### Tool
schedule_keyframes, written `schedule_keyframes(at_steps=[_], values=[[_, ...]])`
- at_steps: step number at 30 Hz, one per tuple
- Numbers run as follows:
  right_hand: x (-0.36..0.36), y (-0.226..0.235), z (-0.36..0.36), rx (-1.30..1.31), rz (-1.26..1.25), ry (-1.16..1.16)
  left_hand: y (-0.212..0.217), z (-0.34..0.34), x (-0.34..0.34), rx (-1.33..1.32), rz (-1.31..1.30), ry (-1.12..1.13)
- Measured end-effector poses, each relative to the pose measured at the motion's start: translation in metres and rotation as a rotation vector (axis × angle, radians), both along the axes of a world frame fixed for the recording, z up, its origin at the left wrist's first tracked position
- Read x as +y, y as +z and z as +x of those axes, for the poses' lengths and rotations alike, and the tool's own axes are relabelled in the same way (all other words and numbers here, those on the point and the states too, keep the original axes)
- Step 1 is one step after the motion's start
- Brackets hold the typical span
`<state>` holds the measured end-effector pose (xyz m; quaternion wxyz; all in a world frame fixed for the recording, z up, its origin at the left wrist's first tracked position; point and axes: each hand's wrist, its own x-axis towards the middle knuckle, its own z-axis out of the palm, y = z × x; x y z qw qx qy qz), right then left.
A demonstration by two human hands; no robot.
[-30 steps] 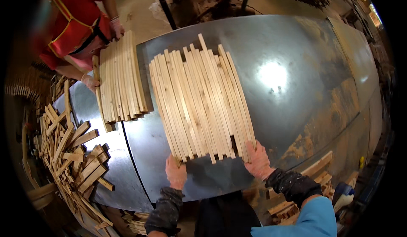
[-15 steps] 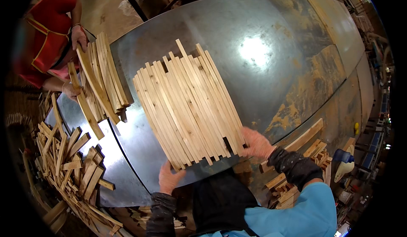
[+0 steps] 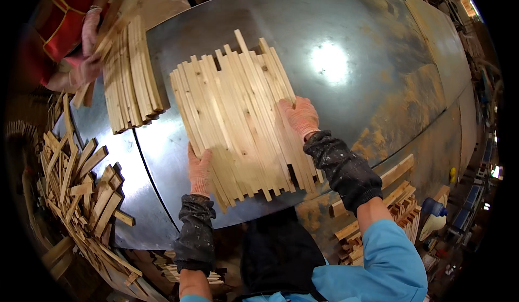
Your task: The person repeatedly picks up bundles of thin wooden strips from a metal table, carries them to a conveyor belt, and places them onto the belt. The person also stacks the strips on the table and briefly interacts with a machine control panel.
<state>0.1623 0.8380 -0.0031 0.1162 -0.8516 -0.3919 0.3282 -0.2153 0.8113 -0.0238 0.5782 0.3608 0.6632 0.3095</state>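
Note:
A row of pale wooden strips (image 3: 238, 123) lies side by side on the metal tabletop (image 3: 259, 15), their ends uneven. My left hand (image 3: 199, 168), in a pinkish knit glove, grips the row's left edge near its lower part, the thumb toward the top face. On the opposite edge, about halfway up, my right hand (image 3: 300, 117) in a matching glove closes over the outermost strips. Fingertips of both hands are partly hidden by the wood. The row sits squeezed between my two hands.
At the left, a person in red with gloved hands (image 3: 86, 69) works beside a bundle of strips (image 3: 132, 80). Offcuts (image 3: 92, 194) are heaped at the lower left. Stacked wood pieces (image 3: 373, 226) and a blue-capped object (image 3: 434, 207) stand at the right. Sawdust (image 3: 389, 123) covers part of the tabletop.
Both my hands have moved from the near corners up along the row's sides. The right hand now grips the right edge midway. The person in red has drawn the loose strips away.

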Motion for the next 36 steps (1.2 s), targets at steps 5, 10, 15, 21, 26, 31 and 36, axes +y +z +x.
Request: schedule_keyframes(at_steps=[5,10,15,21,26,31,36], values=[[-0.011,0.017,-0.006,-0.042,-0.004,0.004,0.017,-0.004,-0.019,-0.418,-0.201,0.189],[-0.061,0.013,-0.007,0.007,0.047,-0.004,0.028,-0.002,-0.087,-0.458,-0.283,0.166],[-0.114,0.008,-0.005,-0.006,0.034,0.045,0.052,0.007,-0.163,-0.444,-0.264,0.252],[-0.128,0.029,-0.046,0.056,0.083,0.133,0.089,-0.027,-0.229,-0.366,-0.118,0.360],[-0.160,0.089,-0.126,0.157,0.292,0.343,0.136,-0.073,-0.337,-0.438,0.081,0.594],[-0.241,0.214,-0.210,0.324,0.387,0.587,0.237,-0.094,-0.497,-0.346,0.339,0.767],[-0.384,0.332,-0.312,0.595,0.540,0.789,0.349,-0.110,-0.700,-0.307,0.428,1.043]])
